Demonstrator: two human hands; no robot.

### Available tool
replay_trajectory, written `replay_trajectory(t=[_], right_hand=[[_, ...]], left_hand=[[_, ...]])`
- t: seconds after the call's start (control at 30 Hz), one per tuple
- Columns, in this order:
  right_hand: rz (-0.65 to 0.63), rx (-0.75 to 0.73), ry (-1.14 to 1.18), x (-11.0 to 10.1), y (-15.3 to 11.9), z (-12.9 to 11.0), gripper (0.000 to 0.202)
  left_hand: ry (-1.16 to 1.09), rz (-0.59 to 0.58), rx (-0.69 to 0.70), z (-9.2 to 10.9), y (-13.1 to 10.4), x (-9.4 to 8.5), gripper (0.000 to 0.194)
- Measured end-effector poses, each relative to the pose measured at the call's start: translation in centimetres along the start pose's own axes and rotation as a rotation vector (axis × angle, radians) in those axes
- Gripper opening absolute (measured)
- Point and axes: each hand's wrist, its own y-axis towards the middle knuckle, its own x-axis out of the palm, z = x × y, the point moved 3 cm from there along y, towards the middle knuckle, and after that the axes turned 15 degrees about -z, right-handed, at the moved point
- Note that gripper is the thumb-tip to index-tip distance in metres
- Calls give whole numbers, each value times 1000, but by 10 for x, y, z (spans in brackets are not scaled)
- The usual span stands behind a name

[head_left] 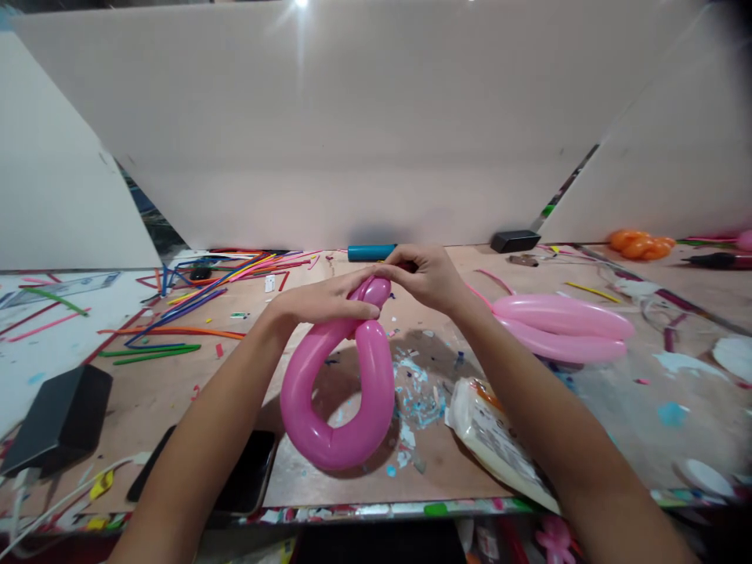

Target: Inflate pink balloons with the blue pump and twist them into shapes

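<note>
A dark pink modelling balloon, bent into a loop, hangs from both my hands over the middle of the table. My left hand is closed around the balloon where its two ends meet at the top of the loop. Just to the right, my right hand pinches at the same spot, close to a small bubble of the balloon; its fingertips are partly hidden. A lighter pink balloon, folded into two long segments, lies on the table to the right of my right wrist.
Uninflated balloons in several colours lie at the left. A teal cylinder and black box stand by the white back panel. Phones, a dark power brick and a plastic packet lie near the front; orange balloon far right.
</note>
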Motion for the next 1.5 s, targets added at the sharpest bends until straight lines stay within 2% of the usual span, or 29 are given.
replay_trajectory(t=[0.1,0.27,0.43,0.5,0.7,0.83,0.97,1.07,1.23,1.5], right_hand=[[34,38,-42,-3,0,1,42],[60,144,-36,-9,0,9,50],[-82,164,189,-7,0,10,41],[-92,155,302,-4,0,7,40],[15,166,613,6,0,10,35],[106,83,584,8,2,11,28],[64,103,507,10,3,13,27],[24,99,491,10,3,12,26],[5,48,498,9,4,6,28],[-39,-18,606,16,6,-8,30]], left_hand=[[-83,54,-12,2,3,5,63],[226,243,45,2,13,4,56],[380,466,132,-1,17,-1,61],[402,489,163,0,17,-1,62],[470,484,146,8,16,5,60],[522,593,153,14,15,4,45],[550,686,97,11,11,-2,35],[513,697,94,7,7,-6,32],[297,779,107,5,3,-11,35],[-56,897,275,1,12,-13,24]])
